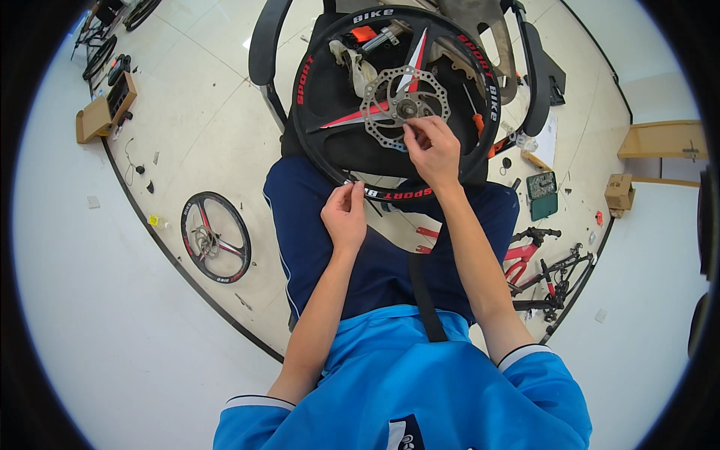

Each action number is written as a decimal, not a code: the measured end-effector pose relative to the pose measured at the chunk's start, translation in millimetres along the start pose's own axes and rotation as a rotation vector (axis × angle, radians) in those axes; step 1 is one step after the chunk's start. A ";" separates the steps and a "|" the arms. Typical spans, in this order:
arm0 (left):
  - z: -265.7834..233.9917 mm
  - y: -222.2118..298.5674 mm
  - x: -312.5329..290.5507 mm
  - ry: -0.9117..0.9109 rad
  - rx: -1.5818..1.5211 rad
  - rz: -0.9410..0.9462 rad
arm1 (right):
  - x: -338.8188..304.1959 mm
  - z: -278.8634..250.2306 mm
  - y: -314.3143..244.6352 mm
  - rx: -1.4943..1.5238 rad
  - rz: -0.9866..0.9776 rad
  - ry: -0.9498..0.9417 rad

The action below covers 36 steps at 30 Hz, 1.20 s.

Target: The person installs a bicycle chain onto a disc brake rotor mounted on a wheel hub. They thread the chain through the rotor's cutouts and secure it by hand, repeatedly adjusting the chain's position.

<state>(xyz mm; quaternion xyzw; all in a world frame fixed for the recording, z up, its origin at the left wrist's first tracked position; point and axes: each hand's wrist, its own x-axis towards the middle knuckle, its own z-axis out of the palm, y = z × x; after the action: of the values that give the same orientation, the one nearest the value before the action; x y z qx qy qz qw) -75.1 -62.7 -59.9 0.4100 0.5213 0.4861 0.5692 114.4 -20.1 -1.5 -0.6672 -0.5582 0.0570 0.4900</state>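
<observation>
A black three-spoke bicycle wheel (306,139) with red and white spokes lies across a black chair seat, its near rim by my knees. On its hub sits a silver perforated brake disc (373,91). My right hand (433,154) is closed in a pinch at the disc, just below the hub centre (406,109). Whatever those fingertips hold is too small to make out. At the near left of the rim, my left hand (346,219) has thumb and fingers pressed together. Its fingertips overlap the rim edge, and I cannot tell what they pinch.
Chair armrests (535,82) flank the wheel. A screwdriver (478,120) and other tools show on the seat. A second wheel (244,244) lies on the floor at left. At right are a green tool case (543,196), a red bicycle frame (520,257) and a cardboard box (619,192).
</observation>
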 end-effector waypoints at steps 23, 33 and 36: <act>22.6 21.4 43.7 -0.072 -0.312 -0.055 | 9.1 -41.6 59.8 0.570 0.667 0.321; 115.5 98.7 136.2 -0.065 0.696 0.594 | 42.4 7.0 33.8 0.916 0.984 0.429; 123.9 93.6 141.5 -0.101 0.884 0.583 | 46.3 14.5 27.9 0.850 0.972 0.447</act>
<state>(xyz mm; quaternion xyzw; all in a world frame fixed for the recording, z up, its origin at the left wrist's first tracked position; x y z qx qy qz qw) 33.8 99.0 18.6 0.7614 0.5127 0.3378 0.2079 141.8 28.4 -7.2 -0.5873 -0.0095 0.3457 0.7317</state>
